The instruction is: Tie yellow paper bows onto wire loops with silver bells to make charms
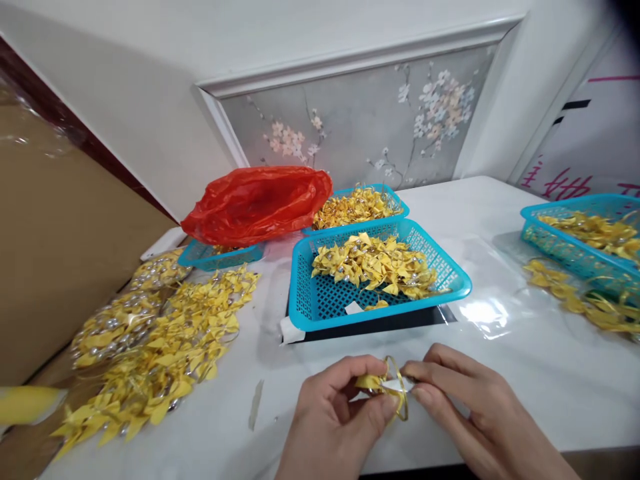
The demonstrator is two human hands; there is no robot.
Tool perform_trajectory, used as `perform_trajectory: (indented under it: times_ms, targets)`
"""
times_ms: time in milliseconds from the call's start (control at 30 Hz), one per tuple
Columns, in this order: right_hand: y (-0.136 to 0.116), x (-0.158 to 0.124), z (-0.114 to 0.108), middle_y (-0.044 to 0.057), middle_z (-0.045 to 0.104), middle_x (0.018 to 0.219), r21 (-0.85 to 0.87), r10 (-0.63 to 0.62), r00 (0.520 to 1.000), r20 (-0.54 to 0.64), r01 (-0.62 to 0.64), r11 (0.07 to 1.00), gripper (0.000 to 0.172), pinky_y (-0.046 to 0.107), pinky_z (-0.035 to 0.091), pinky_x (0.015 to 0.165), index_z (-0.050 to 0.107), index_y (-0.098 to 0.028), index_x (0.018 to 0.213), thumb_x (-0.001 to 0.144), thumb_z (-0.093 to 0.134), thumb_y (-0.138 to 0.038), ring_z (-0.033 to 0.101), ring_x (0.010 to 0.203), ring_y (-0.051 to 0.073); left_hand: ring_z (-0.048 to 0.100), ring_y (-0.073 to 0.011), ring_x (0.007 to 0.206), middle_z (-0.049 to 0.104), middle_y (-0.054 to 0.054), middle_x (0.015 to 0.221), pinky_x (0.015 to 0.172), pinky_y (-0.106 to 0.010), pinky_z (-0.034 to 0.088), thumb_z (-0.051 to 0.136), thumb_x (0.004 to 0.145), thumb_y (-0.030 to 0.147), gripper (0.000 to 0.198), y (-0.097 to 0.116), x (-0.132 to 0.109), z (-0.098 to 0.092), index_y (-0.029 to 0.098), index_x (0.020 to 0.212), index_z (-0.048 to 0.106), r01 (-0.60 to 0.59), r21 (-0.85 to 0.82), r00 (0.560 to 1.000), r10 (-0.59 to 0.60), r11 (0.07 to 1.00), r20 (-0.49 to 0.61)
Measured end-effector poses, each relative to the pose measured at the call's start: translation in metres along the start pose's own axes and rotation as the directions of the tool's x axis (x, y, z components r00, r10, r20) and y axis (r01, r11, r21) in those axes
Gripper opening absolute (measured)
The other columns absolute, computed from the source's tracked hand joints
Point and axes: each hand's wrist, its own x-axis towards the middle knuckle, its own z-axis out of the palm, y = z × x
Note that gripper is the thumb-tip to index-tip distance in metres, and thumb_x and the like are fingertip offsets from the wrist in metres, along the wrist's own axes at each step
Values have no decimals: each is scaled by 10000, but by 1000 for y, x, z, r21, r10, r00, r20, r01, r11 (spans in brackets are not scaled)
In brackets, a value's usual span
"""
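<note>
Low in the head view, my left hand (pixel 333 417) is closed on a yellow ribbon flower (pixel 369 383) with a bead at its middle. A thin gold loop (pixel 405 412) stands out from the flower on the right, near my left thumb. My right hand (pixel 470 403) pinches the end of a small white strip (pixel 395 385), which reaches across the loop toward the flower. Its fingertips partly hide that end. Just beyond my hands, a blue perforated basket (pixel 305 313) holds a heap of similar yellow flowers (pixel 375 267) and a small white scrap.
A long pile of yellow beaded flowers (pixel 175 347) covers the table's left side. Behind it are a red plastic bag (pixel 255 207) and another blue basket (pixel 397 203). At right, one more basket (pixel 540 233) stands beside loose flowers (pixel 560 290) and clear plastic (pixel 485 313).
</note>
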Motion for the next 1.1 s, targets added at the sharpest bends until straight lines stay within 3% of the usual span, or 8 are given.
perform_trajectory:
  times_ms: [333,633,900,1033,1100]
  targets:
    - [-2,-1,-3,16,580,767,2,-4,1000,-27,4,1000,254,224,499,578,663,-209,1110,1009,435,-255,612,675,134,641,-122,694,766,0,727,641,-165,514,907,588,266,214,-1,1,-2,221,775,812,2,11,1000,-1,1000,-13]
    - [0,-1,-2,20,576,794,9,24,998,52,-24,1000,270,236,481,605,672,-231,1119,1024,421,-258,605,698,137,626,-112,670,752,5,701,630,-159,508,912,584,272,220,-2,0,-2,221,776,817,3,-26,1000,-3,1000,13]
    - [-2,2,-3,11,582,792,0,-8,1000,-21,8,1000,260,208,494,605,675,-239,1117,1014,435,-233,613,692,123,614,-115,671,734,3,702,633,-170,503,900,597,259,201,-2,0,-4,203,767,809,-4,7,1000,4,1000,11]
    - [7,-7,-11,14,623,827,-125,-15,1000,23,18,992,261,190,531,638,644,-238,1181,1008,449,-255,653,737,124,630,-117,673,746,5,715,628,-173,502,900,592,249,213,-2,1,-5,207,774,798,-1,-12,1000,0,1000,-18]
    - [20,-14,-13,24,650,867,-262,2,1000,-16,-6,965,269,205,544,644,650,-236,1175,1012,449,-307,674,755,136,636,-120,686,751,2,732,636,-176,504,896,602,247,215,1,1,-8,208,785,789,-7,-16,999,7,1000,-31]
